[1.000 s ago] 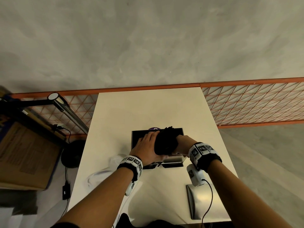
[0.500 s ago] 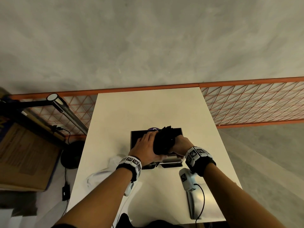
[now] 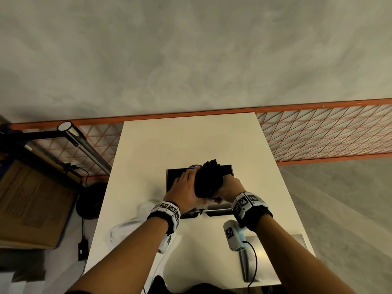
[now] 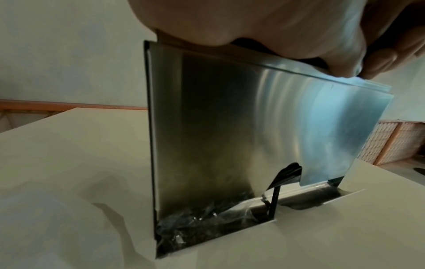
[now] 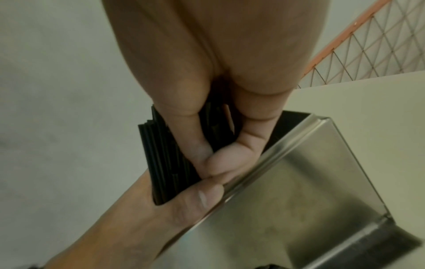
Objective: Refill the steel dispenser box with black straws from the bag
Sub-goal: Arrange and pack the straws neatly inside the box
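Note:
The open steel dispenser box [image 3: 171,177] stands mid-table, its dark inside facing up. A thick bundle of black straws [image 3: 209,181] hangs over its opening, tips pointing away from me. My left hand [image 3: 184,190] cups the bundle's left side, thumb [image 5: 195,198] under it. My right hand [image 3: 230,187] grips the right side, fingers [image 5: 195,145] wrapped round the straws [image 5: 161,163]. In the left wrist view the box front [image 4: 253,136] shows one black straw [image 4: 274,200] in the bottom tray.
A crumpled clear plastic bag [image 3: 131,221] lies left of the box. A flat steel lid [image 3: 273,257] rests near the table's front right edge. A small purple object [image 3: 195,166] peeks out behind the box. Orange mesh fencing [image 3: 328,132] runs beyond the table.
My right wrist has drifted slightly left and toward me. Both hands keep the straw bundle over the box opening, hardly moved.

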Demonstrator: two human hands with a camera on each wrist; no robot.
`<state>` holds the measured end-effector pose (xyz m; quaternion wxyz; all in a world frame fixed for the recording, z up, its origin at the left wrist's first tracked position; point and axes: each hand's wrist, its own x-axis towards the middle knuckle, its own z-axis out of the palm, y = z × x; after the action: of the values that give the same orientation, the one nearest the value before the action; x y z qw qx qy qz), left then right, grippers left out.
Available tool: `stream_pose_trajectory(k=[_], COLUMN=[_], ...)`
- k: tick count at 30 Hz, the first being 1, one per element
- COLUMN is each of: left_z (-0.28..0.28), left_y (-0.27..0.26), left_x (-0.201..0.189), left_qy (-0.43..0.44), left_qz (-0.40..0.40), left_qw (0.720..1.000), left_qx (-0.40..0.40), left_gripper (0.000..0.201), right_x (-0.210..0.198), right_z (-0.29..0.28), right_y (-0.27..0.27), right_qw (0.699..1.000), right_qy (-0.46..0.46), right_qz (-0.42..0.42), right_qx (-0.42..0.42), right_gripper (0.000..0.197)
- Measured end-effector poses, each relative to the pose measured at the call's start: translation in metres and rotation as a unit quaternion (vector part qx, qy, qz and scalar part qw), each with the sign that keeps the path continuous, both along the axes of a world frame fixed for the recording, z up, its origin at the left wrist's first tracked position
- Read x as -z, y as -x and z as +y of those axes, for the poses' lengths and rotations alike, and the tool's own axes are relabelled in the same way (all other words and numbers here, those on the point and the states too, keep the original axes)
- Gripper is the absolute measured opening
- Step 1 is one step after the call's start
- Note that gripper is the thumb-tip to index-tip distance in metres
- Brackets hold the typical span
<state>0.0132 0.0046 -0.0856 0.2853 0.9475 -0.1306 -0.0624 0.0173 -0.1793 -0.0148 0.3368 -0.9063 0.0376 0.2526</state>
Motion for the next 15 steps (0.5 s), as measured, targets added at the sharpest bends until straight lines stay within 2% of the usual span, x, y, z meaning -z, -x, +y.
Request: stream_pose_trajectory(k=[2,7,15], left_z=[0.0,-0.002,-0.001], left_y=[0.001,0.0,0.0], left_x=[-0.001,-0.005,-0.008], left_qy=[0.0,0.04,0.056], left_qz=[0.002,0.004,0.007], left_qw=[1.0,0.999,0.997], left_qx=[0.0,-0.036,-0.043], left_gripper=[0.115,0.11,0.114], right_x=[-0.003,-0.002,-0.014], right_z=[0.002,-0.004,-0.025], right_y=[0.003,0.003,-0.011], right_qw=[1.0,0.999,0.991], right_qy=[0.019,-0.01,-0.106], right_qz=[-0.022,-0.035,-0.011], right_qx=[-0.004,0.028,0.079], right_gripper=[0.013,0.009,0.004])
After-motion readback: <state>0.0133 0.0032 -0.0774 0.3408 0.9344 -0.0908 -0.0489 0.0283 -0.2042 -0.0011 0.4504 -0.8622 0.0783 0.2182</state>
